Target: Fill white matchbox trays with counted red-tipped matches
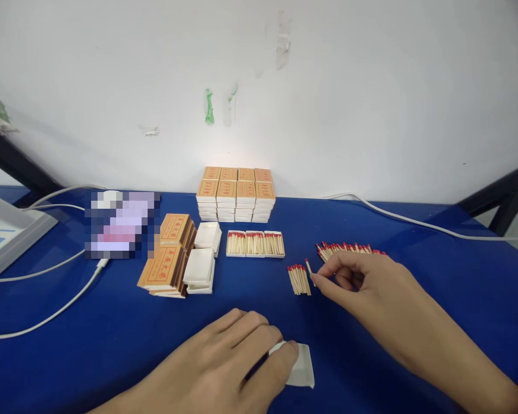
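Between thumb and forefinger, my right hand [371, 287] pinches a red-tipped match [308, 267]. Just left of it a small row of matches [299, 280] lies on the blue table. Behind my right hand a larger heap of matches [349, 248] is partly hidden by the fingers. At the near edge my left hand [237, 362] grips a white matchbox tray [303, 368] by its left part; the fingers cover some of it. Three filled matchbox trays [254, 244] stand side by side farther back.
Closed matchboxes [236, 192] are stacked against the wall. To the left are orange matchbox sleeves [166, 261] and stacked white trays [199, 270]. A blurred-out device [123, 224] with a white cable [69, 310] and a white machine [8, 230] sit at far left.
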The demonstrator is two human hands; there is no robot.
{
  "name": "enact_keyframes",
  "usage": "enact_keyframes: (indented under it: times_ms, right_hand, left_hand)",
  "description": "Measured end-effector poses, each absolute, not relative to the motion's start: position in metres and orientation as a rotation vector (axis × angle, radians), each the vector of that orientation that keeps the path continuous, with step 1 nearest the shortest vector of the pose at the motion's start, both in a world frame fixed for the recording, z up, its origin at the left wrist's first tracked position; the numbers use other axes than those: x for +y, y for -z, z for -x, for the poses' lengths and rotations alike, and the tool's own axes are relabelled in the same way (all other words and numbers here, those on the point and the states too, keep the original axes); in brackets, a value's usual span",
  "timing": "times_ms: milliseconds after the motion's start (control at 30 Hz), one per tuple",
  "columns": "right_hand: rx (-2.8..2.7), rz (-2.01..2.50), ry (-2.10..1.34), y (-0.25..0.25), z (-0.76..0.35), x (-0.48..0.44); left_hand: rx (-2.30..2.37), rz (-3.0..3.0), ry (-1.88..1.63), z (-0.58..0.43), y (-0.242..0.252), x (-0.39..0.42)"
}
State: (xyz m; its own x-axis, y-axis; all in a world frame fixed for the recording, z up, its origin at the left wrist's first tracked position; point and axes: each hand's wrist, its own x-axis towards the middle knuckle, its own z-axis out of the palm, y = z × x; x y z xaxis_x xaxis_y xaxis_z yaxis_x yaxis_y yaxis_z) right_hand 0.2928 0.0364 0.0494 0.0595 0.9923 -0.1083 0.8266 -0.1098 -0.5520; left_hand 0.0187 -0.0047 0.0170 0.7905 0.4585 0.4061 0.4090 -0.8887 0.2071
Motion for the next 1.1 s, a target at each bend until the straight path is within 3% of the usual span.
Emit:
enact_keyframes:
  times_ms: [267, 1100]
  right_hand:
    - [-1.794, 1.988, -0.867, -0.045, -0.295, 0.037]
    - [-1.815, 1.91, -0.845, -0.044, -0.296, 0.038]
  left_hand:
    - [0.7, -2.867, -0.67, -0.019, -0.022, -0.004]
    - [0.699, -2.869, -0.684, -0.019, -0.02, -0.003]
